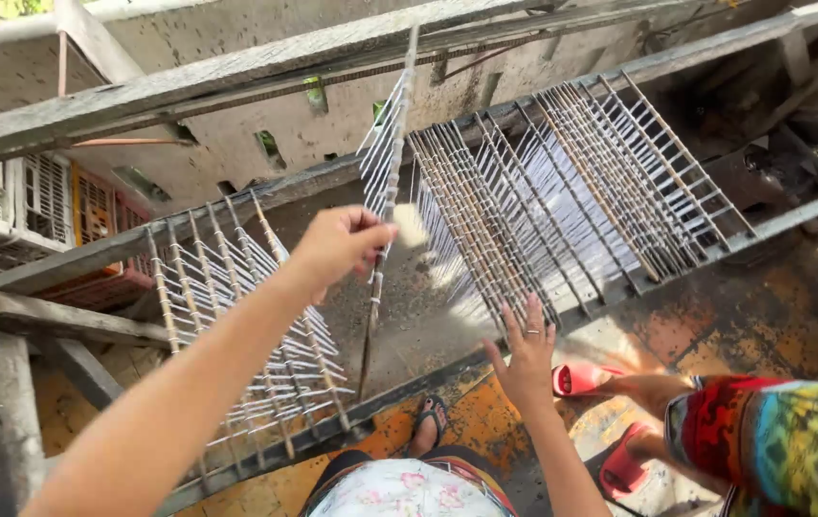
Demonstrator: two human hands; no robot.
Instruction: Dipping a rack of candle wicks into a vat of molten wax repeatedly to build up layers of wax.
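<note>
A long wooden frame (pixel 236 67) of weathered beams runs slantwise across the view, out of doors in strong sun, with a stained concrete wall (pixel 265 134) behind it and plastic crates (pixel 45 201) stacked at the left. Below is a worn floor (pixel 715 325) with flaking orange paint, wet in patches. Racks of thin sticks (pixel 562 191) strung with pale strands lie side by side across the frame's lower rails.

Another person's legs, in a bright patterned cloth (pixel 792 440) and red sandals (pixel 581 378), stand at the right.

The left hand (pixel 337 244) is raised and closed around one stick (pixel 380 220), which stands nearly upright between the racks with white strands hanging from it; a small pale piece sits at the fingertips. The right hand (pixel 526 349) is spread wide, fingers apart, holding nothing, near the front rail just below the right-hand rack.
</note>
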